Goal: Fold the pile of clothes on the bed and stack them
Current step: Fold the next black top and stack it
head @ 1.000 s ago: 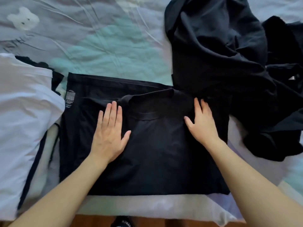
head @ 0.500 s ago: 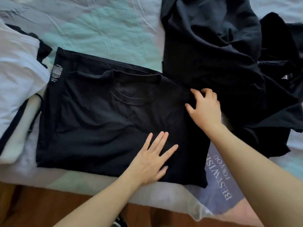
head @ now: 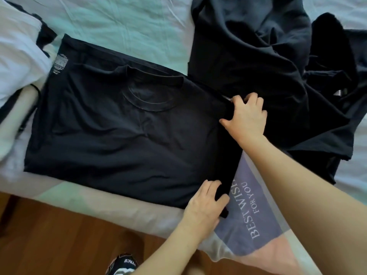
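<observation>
my right hand (head: pixel 246 118) has its grip clamped on the right edge of the black t-shirt (head: pixel 123 132), up near the far right corner: fingers curled over the fabric, thumb stretched out toward the left along the cloth. my left hand (head: pixel 206 203) has its grip clamped on the same right edge at the near corner, fingers curled over the top of the fabric and a fold of black cloth bunched between fingers and thumb. both forearms reach in from the near right side.

the black t-shirt lies flat on the bed (head: pixel 119 22), partly folded into a wide rectangle, its round collar (head: pixel 153 96) facing up near the far side and a pale printed label (head: pixel 59 64) at its far left corner. its near edge runs just beside the near edge of the bed.

to the right of the shirt, touching my right hand's far side, sits the pile of dark clothes (head: pixel 268 56), crumpled and unfolded, spreading to the far right. under my right forearm the bed cover shows a purple panel with white lettering (head: pixel 250 213) reading "best wish for you".

at the far left lies a white garment (head: pixel 17 52) on top of some dark and cream pieces, just beside the shirt's left edge.

near me, below the bed's edge, is the wooden floor (head: pixel 59 235), with a black item bearing white letters (head: pixel 123 264) at the bottom of view.
</observation>
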